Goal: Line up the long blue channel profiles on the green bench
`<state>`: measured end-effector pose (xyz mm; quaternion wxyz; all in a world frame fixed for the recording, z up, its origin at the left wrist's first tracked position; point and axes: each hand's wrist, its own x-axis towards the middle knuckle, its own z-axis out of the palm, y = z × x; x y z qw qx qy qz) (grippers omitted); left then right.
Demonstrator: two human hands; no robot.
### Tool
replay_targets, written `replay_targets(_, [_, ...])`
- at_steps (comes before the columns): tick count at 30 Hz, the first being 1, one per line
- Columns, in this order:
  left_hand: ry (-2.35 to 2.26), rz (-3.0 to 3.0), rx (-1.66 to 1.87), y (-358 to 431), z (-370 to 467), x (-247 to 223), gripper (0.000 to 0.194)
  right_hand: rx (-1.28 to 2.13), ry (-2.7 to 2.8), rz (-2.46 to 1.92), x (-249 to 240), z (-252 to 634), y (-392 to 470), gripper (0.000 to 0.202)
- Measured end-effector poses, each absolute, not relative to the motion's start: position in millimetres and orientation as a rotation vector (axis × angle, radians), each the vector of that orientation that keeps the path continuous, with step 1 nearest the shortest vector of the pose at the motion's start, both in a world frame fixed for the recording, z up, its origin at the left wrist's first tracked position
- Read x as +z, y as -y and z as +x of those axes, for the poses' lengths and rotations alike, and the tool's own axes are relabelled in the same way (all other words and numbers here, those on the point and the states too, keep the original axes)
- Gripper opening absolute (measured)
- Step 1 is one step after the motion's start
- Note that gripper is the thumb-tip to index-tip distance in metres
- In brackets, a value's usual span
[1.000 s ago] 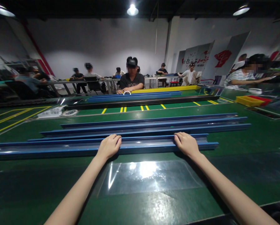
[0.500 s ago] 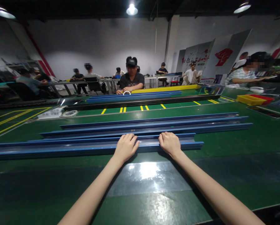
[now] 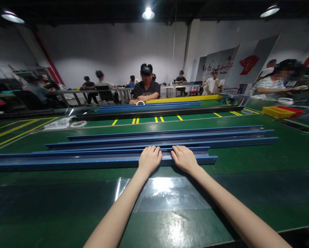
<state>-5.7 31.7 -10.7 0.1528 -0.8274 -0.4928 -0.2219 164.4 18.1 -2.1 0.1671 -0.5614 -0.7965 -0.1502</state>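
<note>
The nearest blue channel profile (image 3: 82,163) lies across the green table, its groove facing up. Both hands reach over it near its right end. My left hand (image 3: 149,159) is closed over the channel, fingers curled across to the far wall and thumb towards the middle. A short gap to the right, my right hand (image 3: 184,159) grips the same channel in the same way. The fingertips of both hands are hidden behind the far wall. Just beyond lie more blue channels (image 3: 234,141), roughly parallel to the held one.
A clear plastic sheet (image 3: 170,198) lies on the green table (image 3: 249,160) in front of me. Farther off are a black profile (image 3: 164,112), a yellow profile (image 3: 185,99) and a yellow tray (image 3: 277,112). A person in a dark shirt (image 3: 146,91) sits opposite.
My left hand has shifted right along the channel, closer to my right hand. The channel's right end and my right hand have moved slightly left.
</note>
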Motion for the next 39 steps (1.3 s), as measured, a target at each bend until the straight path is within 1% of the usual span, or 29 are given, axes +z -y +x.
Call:
replay_targets(8, [1.384,-2.386,-0.705,-29.9,-8.1,-12.8,0.033,-0.459,2.233,-1.579,-6.1,162.3,-14.3,0.040])
replay_targets(24, [1.334,-2.340,-0.657,-26.4,-10.1,-11.1,0.035,-0.420,2.359,-1.434,-5.3,172.0,-9.5,0.044])
replay_targets(30, [1.337,-2.342,-0.642,-26.5,-9.3,-10.6,0.034,-0.407,2.370,-1.232,1.8,173.1,-3.9,0.035])
replay_targets(37, [1.342,-2.340,-0.638,-26.3,-9.3,-10.2,0.034,-0.103,2.416,-1.029,17.2,173.7,7.6,0.015])
replay_targets(39, [1.339,-2.341,-0.640,-26.7,-9.2,-10.2,0.034,-0.085,2.483,-1.028,17.6,177.0,10.1,0.020])
